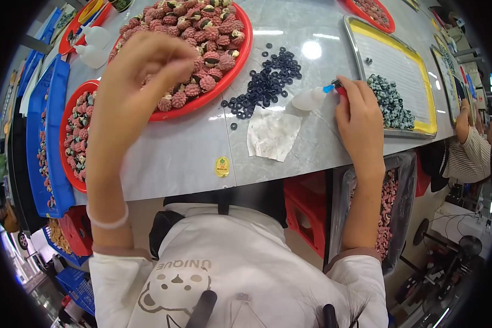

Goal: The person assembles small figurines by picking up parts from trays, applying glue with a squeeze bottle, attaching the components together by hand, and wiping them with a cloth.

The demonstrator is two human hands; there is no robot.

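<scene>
Nearest you, one pale band [112, 224] circles your left wrist, and one plastic-lined bin [403, 218] of pink pieces sits below the table [175, 169]. On the tabletop lies one crumpled white paper [273, 134]. Your right hand [361, 115] has its fingertips pinched on one small dark-and-red piece [341, 89], right by the blue nozzle of one white squeeze bottle [309, 100]. Your left hand [128, 82] is raised in front of the large red tray [243, 52], fingers curled and blurred; you cannot tell whether they meet or hold anything. The step in hand looks like bringing piece and nozzle together; the next move seems to call for a steady pinch and light touch. Beyond the paper, dark rings [268, 79] lie heaped, too many to count, a few apart. The tray's knobbly pink pieces [208, 33] are also uncountable. One yellow-rimmed metal tray [429, 104] holds a heap of dark-green speckled pieces [391, 104], with one small clump apart. Farthest right stands another red tray [388, 22].
</scene>
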